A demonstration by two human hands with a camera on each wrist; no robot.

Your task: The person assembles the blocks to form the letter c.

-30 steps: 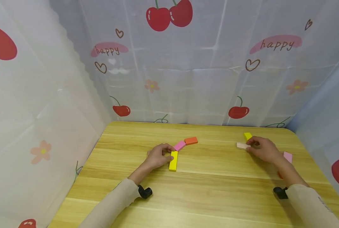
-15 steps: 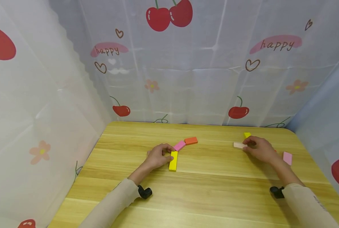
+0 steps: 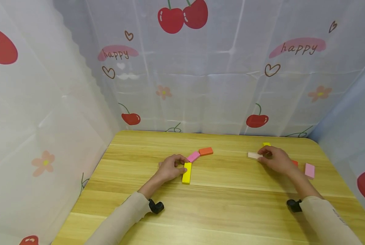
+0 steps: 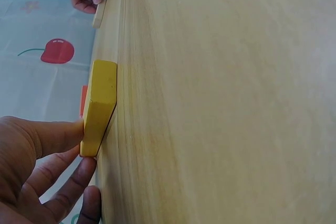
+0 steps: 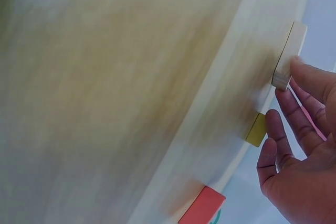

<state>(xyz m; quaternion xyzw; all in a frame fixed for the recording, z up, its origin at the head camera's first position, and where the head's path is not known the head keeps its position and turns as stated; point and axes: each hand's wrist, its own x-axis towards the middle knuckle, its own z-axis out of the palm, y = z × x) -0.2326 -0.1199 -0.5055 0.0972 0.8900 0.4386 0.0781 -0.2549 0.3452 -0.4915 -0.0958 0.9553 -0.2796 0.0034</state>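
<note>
My left hand (image 3: 169,168) pinches a yellow block (image 3: 187,173) near its far end, the thumb on top and fingers by the end in the left wrist view. The block lies flat, its far end close to a pink block (image 3: 193,157), which meets an orange block (image 3: 205,151). To the right, my right hand (image 3: 275,160) pinches one end of a plain wooden block (image 3: 254,155) between thumb and fingers, low over the table. A second yellow block (image 3: 266,144) lies behind the right hand, partly hidden by it.
A red-orange block (image 3: 294,163) lies partly behind the right wrist, with a light pink block (image 3: 309,170) farther right. Part of another wooden block (image 3: 160,164) shows behind the left hand. The patterned curtain (image 3: 201,102) rises at the table's (image 3: 225,211) back edge.
My right hand has moved left with the wooden block, uncovering more of the red-orange and light pink blocks. My left hand and its yellow block stay in place.
</note>
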